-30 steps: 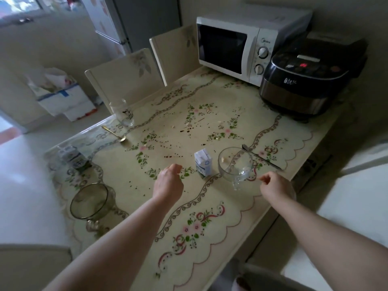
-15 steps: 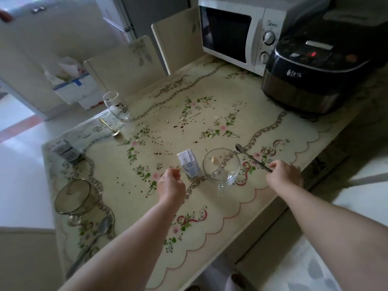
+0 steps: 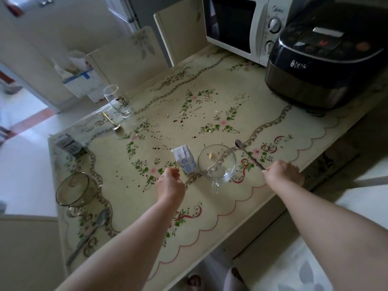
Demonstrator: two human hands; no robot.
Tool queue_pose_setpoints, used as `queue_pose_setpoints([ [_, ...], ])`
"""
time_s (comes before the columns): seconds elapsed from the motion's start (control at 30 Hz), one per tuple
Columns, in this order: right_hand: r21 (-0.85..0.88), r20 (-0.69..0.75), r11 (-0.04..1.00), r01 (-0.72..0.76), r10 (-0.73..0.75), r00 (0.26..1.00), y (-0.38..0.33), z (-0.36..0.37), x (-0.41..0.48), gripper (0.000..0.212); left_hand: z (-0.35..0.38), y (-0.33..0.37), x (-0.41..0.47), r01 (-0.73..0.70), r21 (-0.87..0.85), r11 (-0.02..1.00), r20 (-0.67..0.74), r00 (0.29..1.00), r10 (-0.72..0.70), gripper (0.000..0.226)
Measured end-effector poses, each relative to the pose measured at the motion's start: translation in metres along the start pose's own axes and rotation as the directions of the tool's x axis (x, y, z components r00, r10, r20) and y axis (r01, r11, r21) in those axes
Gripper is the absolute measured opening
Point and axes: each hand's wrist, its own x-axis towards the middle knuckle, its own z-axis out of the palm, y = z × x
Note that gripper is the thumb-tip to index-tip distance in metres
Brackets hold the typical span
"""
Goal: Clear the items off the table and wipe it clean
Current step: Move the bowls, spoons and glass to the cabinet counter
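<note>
- Glass, steel and card lie across the cream floral-clothed table (image 3: 220, 208), which is speckled with dark spots and pale crumbs; by the look of it, clearing has barely begun
- right hand (image 3: 283, 173) sits near the front edge, fingers curled over the handle end of the long-handled metal spoon (image 3: 248, 154) and apparently pinching it; the spoon's bowl lies on the cloth just beside the rim of the clear glass cup (image 3: 217, 163)
- left hand (image 3: 170, 183) hovers just beside the small white-and-blue carton (image 3: 185, 159), fingers curled in and holding nothing; no contact shows
- the step in hand is judged to be lifting the spoon; a firm pinch and a lift up and away from the cup should keep steel from knocking glass; resting the spoon inside the cup would let one hand carry both
- the carton stands close against the cup, so it is best taken by its sides and lifted clear first; a crumb inside the cup favours carrying it level
- well apart to the left are a tall clear drinking glass (image 3: 117, 100), a slim gold spoon (image 3: 111, 121), a grey-printed carton (image 3: 69, 144), a smoky glass cup (image 3: 72, 189) and a large steel spoon (image 3: 92, 229); a white microwave (image 3: 241, 24) and a black rice cooker (image 3: 327, 57) fill the far right; wiping makes sense only once the loose items are gone
</note>
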Motion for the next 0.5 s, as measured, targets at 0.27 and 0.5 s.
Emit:
queue_pose_setpoints([
  [0.27,0.001,0.144,1.000,0.009,-0.009,0.990,-0.006,0.001,-0.008,0.031,0.002,0.001,-0.009,-0.009,-0.038,0.999,0.014,1.000,0.010,0.031],
  [0.5,0.559,0.157,0.828,-0.028,-0.073,0.985,-0.016,-0.018,-0.022,0.027,-0.006,0.002,-0.014,-0.025,-0.046,0.999,0.034,0.999,0.026,0.032],
])
